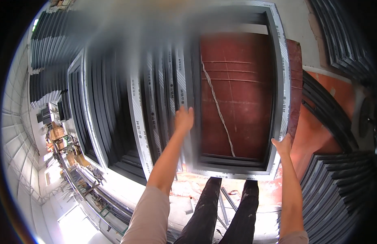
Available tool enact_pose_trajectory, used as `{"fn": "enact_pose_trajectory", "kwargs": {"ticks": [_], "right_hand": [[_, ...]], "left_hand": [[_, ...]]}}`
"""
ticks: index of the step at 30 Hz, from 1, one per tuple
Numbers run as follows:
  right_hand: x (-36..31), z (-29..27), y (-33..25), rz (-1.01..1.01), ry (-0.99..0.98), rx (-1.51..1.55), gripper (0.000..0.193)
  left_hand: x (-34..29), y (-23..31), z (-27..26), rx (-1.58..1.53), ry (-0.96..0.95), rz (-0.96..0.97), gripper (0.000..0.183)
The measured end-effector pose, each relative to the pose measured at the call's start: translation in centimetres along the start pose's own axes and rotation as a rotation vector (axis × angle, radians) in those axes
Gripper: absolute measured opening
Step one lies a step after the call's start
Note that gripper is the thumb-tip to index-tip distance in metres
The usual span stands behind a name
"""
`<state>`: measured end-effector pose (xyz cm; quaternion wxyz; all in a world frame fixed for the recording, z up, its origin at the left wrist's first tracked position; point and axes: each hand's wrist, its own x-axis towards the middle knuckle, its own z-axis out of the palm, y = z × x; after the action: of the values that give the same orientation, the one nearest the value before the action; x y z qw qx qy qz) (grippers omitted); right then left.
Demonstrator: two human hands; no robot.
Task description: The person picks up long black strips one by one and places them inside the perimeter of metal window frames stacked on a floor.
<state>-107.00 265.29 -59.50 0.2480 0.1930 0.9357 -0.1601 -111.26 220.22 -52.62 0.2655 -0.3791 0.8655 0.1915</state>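
**L sleeve closest to cam; dark frame betw. both hands, over red board**

Beige L sleeve [148,215] is nearest, below & L of the red board [241,101], the landmark for everything here. Dark frame [285,81], film-wrapped along its outer edge, is in front of the board, which shows thru its opening & pokes out past its R rail.

Key relation: frame lies betw. the hands, long axis running approx. up/down the view, same as the board's, short btm rail toward the legs [204,211]. R hand [282,145] is lower, near the board's btm R & the closer of the two to the frame's btm rail; L hand [183,119] is a bit higher, off the board's L side. So the hands sit at uneven heights across the frame's width.

R hand: closed round the R rail, thumb on the inner side, fingers mostly hidden. L hand: fingers curled at the frame's L edge, but can't tell if they grip it or the filmed profiles [155,97] next to it.

Other stuff: pale twisted cord [215,97] slants down across the board. L of the board, past the filmed profiles, more dark frames [111,81] stand in a row. R of the board, curved dark pieces [328,107]; below those, board's lower R, a ribbed dark stack [330,191]. Area above the board's top L is badly blurred, can't make it out.
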Motion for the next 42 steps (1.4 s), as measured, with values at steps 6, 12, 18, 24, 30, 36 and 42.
{"fn": "enact_pose_trajectory", "kwargs": {"ticks": [6,12,18,24,30,36,42], "right_hand": [[-3.3,-0.2,0.8,-0.096,-0.032,-0.131,0.104],[-24.2,-5.1,6.3,-0.043,-0.664,-0.049,0.121],[-38.1,-4.4,6.3,0.280,-0.867,0.075,0.131],[-40.9,-1.2,7.5,0.268,-0.782,-0.029,0.129],[-42.6,-0.6,7.4,0.343,-0.690,0.005,0.120],[-46.9,0.3,6.4,0.439,-0.443,0.110,0.076],[-51.6,-2.5,11.1,0.520,-0.211,0.333,0.050]], "left_hand": [[-14.7,-9.2,3.7,-0.006,-0.070,0.155,0.063],[-38.5,-17.0,3.9,0.252,-0.780,-0.061,0.094],[-41.7,-16.2,4.3,0.517,-0.709,-0.037,0.104],[-43.2,-16.1,5.0,0.678,-0.529,0.122,0.104],[-42.8,-14.2,4.5,0.772,-0.386,0.331,0.100],[-39.8,-15.2,0.8,0.787,-0.506,0.296,0.082],[-38.0,-16.2,0.1,1.010,-0.559,0.551,0.065]]}}
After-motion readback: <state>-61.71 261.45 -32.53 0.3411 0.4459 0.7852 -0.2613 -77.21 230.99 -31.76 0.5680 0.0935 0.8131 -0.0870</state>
